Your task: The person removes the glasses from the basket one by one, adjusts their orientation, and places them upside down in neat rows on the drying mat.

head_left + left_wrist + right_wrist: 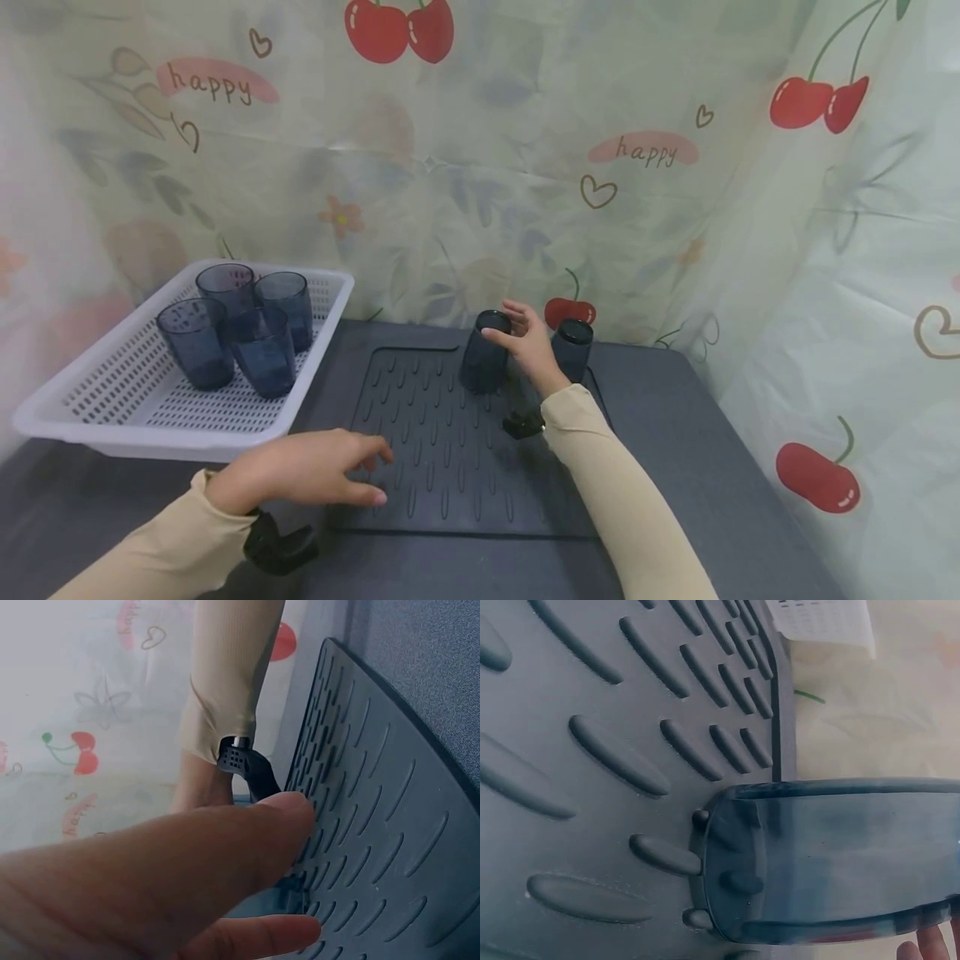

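Note:
A blue tinted glass tumbler (483,360) stands upside down on the dark ridged drying mat (435,467), near its back edge. My right hand (534,346) holds the tumbler by its upturned base, thumb across the near side and fingers at the right. In the right wrist view the tumbler (847,855) has its rim on the mat's ridges, and fingertips (932,941) touch it near the base. A second upside-down tumbler (572,354) is just right of that hand, partly hidden. My left hand (307,468) hovers over the mat's front left, fingers loosely extended, holding nothing.
A white slotted plastic basket (180,442) sits at the left with several upright blue tumblers (262,354) inside. The grey tabletop (720,467) extends right of the mat. A printed curtain (480,208) hangs behind the table and along its sides.

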Tool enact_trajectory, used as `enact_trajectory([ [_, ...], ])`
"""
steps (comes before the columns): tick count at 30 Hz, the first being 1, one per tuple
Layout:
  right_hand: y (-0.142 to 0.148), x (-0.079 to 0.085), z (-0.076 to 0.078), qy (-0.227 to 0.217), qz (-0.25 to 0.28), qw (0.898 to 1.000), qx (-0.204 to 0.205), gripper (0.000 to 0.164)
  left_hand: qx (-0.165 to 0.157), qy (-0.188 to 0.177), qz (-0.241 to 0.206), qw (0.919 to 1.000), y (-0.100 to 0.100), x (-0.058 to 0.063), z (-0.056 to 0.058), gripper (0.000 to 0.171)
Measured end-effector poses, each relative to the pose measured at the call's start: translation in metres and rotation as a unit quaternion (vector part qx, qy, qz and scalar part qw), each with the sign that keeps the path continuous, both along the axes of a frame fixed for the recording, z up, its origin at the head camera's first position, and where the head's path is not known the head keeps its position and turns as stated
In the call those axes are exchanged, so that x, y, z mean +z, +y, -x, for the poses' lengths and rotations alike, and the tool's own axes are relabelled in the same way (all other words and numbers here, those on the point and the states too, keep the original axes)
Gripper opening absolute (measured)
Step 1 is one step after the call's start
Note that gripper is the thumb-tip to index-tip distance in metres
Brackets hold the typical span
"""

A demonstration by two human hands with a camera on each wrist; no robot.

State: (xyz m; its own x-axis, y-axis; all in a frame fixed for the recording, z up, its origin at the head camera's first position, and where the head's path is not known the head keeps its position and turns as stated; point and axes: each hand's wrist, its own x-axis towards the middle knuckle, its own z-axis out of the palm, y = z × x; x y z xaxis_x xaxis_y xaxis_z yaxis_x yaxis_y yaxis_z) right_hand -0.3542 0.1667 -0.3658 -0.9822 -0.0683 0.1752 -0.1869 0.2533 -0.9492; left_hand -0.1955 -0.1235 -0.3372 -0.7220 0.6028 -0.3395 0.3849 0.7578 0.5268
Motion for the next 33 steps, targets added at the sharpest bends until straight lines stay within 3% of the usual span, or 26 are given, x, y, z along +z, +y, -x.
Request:
enact_trajectory([
  [18, -0.001, -0.006, 0.001, -0.024, 0.007, 1.000, 0.000, 0.065, -0.003, 0.016, 0.000, 0.9999, 0.001, 0.003, -0.002, 0.045],
  [27, -0.001, -0.004, -0.001, -0.019, 0.005, 1.000, -0.003, 0.064, 0.000, 0.045, -0.008, 0.9989, 0.000, 0.012, -0.006, 0.045],
  [33, -0.001, -0.004, -0.001, -0.021, 0.010, 1.000, 0.002, 0.065, 0.010, 0.064, -0.031, 0.9975, -0.004, 0.024, -0.007, 0.042],
])
